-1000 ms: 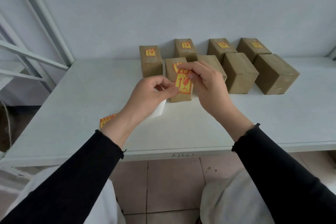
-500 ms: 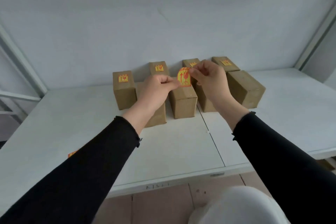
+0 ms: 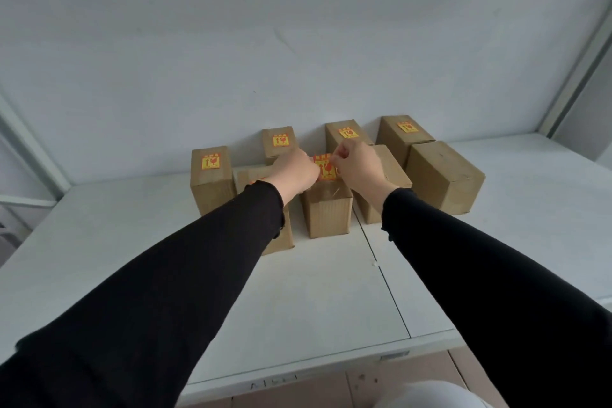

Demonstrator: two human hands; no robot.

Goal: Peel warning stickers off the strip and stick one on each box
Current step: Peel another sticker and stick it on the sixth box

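Now both hands out over the middle of the box cluster, black sleeves reaching across the white desk (image 3: 139, 242). Left hand (image 3: 293, 172) curled, fingertips pinched on the left edge of a yellow-and-red warning sticker (image 3: 324, 166); right hand (image 3: 356, 164) likewise closed, thumb and forefinger nipping the sticker's right edge. Sticker held flat between the two, directly above the far end of the centre front box (image 3: 326, 210), whether touching the cardboard or just above it cannot tell. Behind, four boxes already labelled on top: far-left box (image 3: 212, 175), and three in the back row against the wall, back-left box (image 3: 278, 142), back-middle box (image 3: 346, 134), back-right box (image 3: 405, 134). Front-left box (image 3: 251, 175) mostly hidden beneath the left forearm, a scrap of orange just visible at the sleeve edge. To the right, two front boxes with plain tops: one (image 3: 387, 169) partly covered by the right wrist, the other, the far-right box (image 3: 445, 175), fully in view. Sticker strip out of sight.
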